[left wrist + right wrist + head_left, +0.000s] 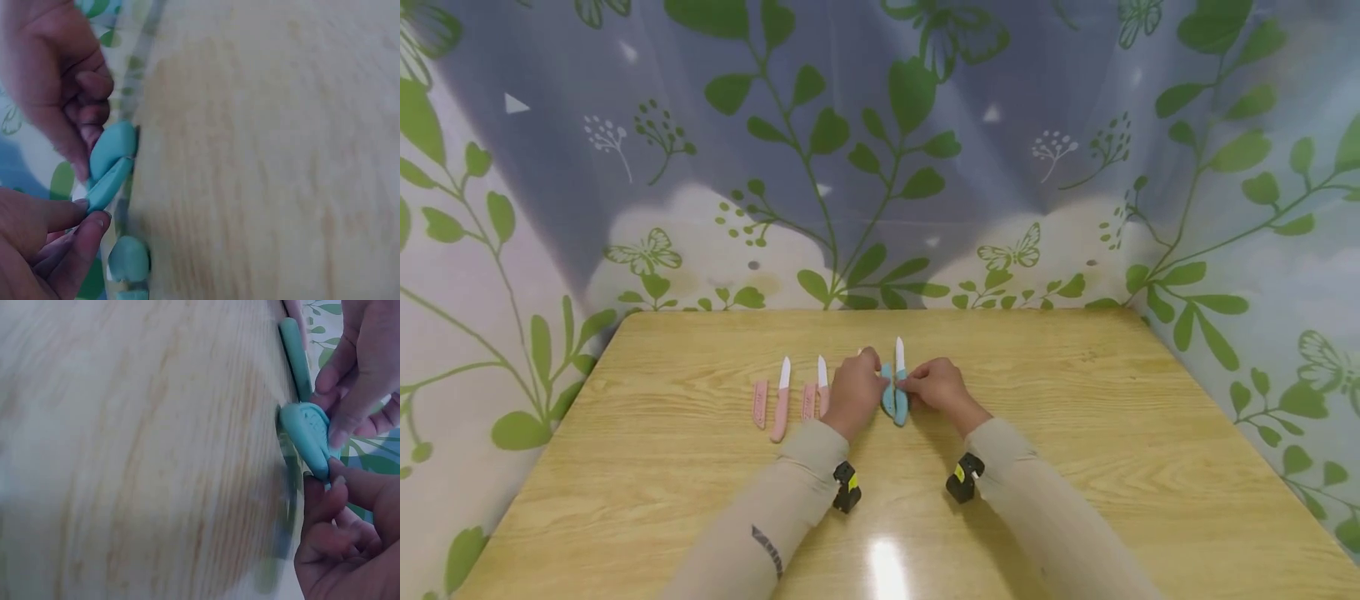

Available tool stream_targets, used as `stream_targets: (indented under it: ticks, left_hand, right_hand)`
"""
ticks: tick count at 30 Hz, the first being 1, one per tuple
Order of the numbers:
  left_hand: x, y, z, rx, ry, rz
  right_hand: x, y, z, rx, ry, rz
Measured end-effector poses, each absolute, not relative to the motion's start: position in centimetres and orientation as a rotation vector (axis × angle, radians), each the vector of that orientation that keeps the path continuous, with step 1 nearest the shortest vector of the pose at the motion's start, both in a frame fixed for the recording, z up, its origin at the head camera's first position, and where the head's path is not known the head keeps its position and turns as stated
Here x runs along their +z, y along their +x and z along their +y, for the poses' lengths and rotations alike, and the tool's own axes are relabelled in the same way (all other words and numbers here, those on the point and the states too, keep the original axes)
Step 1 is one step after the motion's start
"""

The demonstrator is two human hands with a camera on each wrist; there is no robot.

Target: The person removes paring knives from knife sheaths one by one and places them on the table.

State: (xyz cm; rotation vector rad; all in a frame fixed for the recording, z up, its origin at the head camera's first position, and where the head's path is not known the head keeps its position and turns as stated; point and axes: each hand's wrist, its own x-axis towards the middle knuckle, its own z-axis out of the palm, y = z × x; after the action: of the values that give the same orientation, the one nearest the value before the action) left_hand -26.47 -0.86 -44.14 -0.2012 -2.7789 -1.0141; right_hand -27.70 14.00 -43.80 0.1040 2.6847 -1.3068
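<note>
Between the two hands, a teal knife sheath (888,392) and a teal-handled knife (901,408) with a white blade lie side by side. My left hand (853,392) pinches the sheath (107,187) near its upper end. My right hand (936,385) pinches the knife handle (306,439) close to where the blade begins, with the blade pointing away from me. Another teal handle (295,356) shows on the table beyond the left hand in the right wrist view. From the head view, the left hand hides most of what is under it.
To the left lie a pink sheath (761,404), a pink-handled knife (781,412), a second pink sheath (808,401) and a second pink-handled knife (823,396), partly covered by the left hand. The wooden table (1075,417) meets a leaf-patterned curtain (880,208) at the back.
</note>
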Motion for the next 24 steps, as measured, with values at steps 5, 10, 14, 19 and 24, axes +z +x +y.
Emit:
stream_targets:
  ticks: [5, 10, 14, 19, 24]
  left_hand:
    - [-44.18, -26.24, -0.37, -0.87, -0.245, -2.825]
    - [-43.97, -26.18, -0.21, -0.772, -0.256, -2.854]
    - [-43.77, -26.15, -0.08, -0.722, -0.264, -2.856]
    - [-43.75, -26.06, -0.05, -0.679, -0.256, -2.838]
    - [-43.56, -26.05, -0.08, -0.669, -0.257, -2.839]
  right_hand:
    - [-44.39, -27.68, 13.92, -1.216, 0.087, 2.744]
    - [-44.79, -27.65, 13.8, -1.208, 0.095, 2.768]
    - [-44.52, -27.6, 13.53, -1.204, 0.087, 2.789]
    - [-44.42, -27.56, 13.17, -1.203, 0.051, 2.801]
    - [-44.56, -27.56, 13.04, -1.167, 0.043, 2.84]
